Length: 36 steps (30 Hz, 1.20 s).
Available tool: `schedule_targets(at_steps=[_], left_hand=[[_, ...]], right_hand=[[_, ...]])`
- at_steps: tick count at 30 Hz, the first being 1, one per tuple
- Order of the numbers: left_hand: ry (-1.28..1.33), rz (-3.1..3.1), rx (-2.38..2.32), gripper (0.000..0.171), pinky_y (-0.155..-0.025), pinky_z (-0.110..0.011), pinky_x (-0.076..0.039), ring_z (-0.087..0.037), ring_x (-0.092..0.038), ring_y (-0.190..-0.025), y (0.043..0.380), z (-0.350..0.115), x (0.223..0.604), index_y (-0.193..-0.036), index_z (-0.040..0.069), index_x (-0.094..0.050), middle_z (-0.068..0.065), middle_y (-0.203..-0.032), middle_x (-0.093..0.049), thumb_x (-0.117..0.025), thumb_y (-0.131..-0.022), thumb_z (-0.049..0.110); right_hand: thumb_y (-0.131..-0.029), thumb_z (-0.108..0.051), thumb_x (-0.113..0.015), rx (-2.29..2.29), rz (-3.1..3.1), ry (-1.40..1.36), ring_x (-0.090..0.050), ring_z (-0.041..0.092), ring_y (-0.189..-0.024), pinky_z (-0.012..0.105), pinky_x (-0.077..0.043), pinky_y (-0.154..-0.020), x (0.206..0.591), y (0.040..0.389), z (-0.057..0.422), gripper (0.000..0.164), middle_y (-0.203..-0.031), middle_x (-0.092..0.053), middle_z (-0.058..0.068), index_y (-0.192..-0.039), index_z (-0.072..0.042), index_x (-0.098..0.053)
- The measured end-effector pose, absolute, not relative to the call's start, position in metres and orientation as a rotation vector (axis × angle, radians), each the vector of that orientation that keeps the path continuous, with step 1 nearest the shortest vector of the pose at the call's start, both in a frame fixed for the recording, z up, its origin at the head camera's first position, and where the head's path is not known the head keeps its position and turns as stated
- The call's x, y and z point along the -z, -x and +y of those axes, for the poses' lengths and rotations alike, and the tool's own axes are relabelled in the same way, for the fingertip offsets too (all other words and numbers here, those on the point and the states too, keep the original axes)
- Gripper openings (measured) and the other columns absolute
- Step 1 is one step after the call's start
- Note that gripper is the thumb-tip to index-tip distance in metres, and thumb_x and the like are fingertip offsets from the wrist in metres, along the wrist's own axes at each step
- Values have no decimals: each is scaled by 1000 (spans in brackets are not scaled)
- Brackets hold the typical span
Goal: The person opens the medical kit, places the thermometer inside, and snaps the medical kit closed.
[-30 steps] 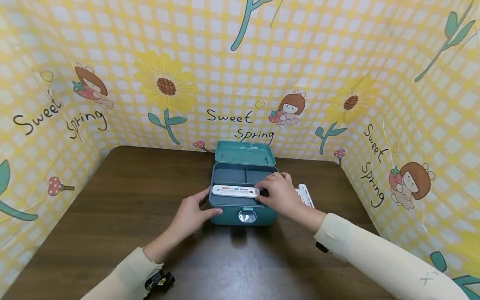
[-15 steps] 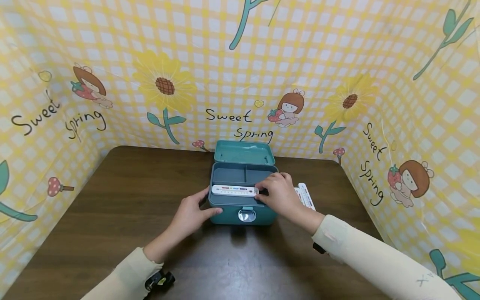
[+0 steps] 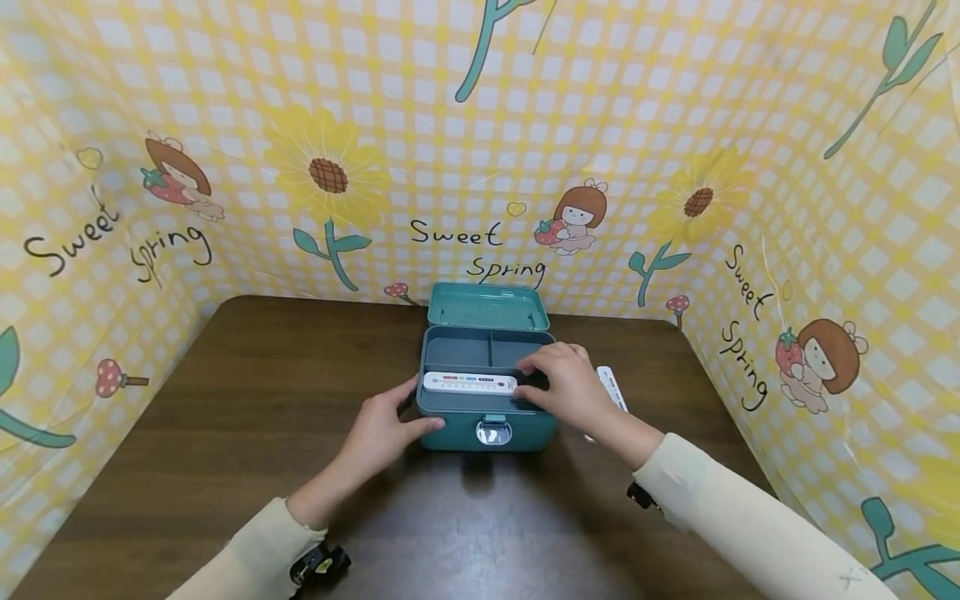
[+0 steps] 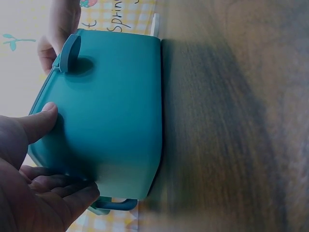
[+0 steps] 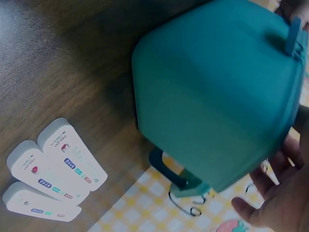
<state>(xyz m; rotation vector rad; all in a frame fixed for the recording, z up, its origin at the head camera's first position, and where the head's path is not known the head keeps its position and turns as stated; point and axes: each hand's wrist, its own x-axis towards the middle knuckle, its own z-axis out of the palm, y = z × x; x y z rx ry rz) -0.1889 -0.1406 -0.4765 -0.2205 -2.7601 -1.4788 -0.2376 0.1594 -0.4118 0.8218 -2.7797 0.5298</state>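
A teal box (image 3: 450, 432) stands open at the table's middle, its lid (image 3: 489, 305) tipped back and a grey divided tray (image 3: 456, 351) inside. Across the tray's front section lies a flat white thermometer (image 3: 469, 383) with coloured markings. My right hand (image 3: 570, 385) hovers at its right end, thumb and index finger parted around that end; contact is hard to tell. My left hand (image 3: 386, 423) rests against the box's left front corner. In the left wrist view its thumb (image 4: 44, 123) lies on the front face and the fairly straight fingers (image 4: 65, 191) lie along the side.
Three similar white thermometers (image 5: 72, 153) lie on the brown table (image 5: 63, 87) right of the box, partly behind my right arm in the head view. A metal-faced latch (image 3: 494, 432) sits on the box's front. Checked yellow cloth (image 3: 465, 167) walls the table's back and sides.
My right thumb and index finger have eased apart and slightly right from the thermometer's end. The thermometer stays in the tray. My left hand has not visibly moved.
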Motion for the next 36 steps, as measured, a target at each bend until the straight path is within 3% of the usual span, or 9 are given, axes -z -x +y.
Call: schedule_targets(at_steps=[14,25,36], left_hand=[[227,-2753,1482,90,-111,-53,-45,-33,-50,-141,188,-141,475,-154,5,-44,-15,-154,-49,-85,-83,44],[239,-2741,1479,91,-111,-52,-45,-33,-50,-140,191,-143,476,-154,6,-45,-14,-154,-50,-85,-83,45],[228,-2743,1485,90,-111,-52,-46,-32,-50,-140,188,-141,476,-154,6,-45,-14,-153,-51,-86,-83,43]], right_hand=[[-88,-26,-84,-781,-2650,-801,-61,22,-112,55,-40,-105,410,237,193,36,-114,-73,1,-119,-10,-75],[-90,-22,-81,-935,-2619,-684,-64,26,-113,50,-57,-91,412,233,214,34,-118,-70,2,-120,-9,-73],[-90,-19,-82,-925,-2534,-535,-64,26,-114,48,-52,-93,422,227,248,32,-117,-71,4,-119,-10,-73]])
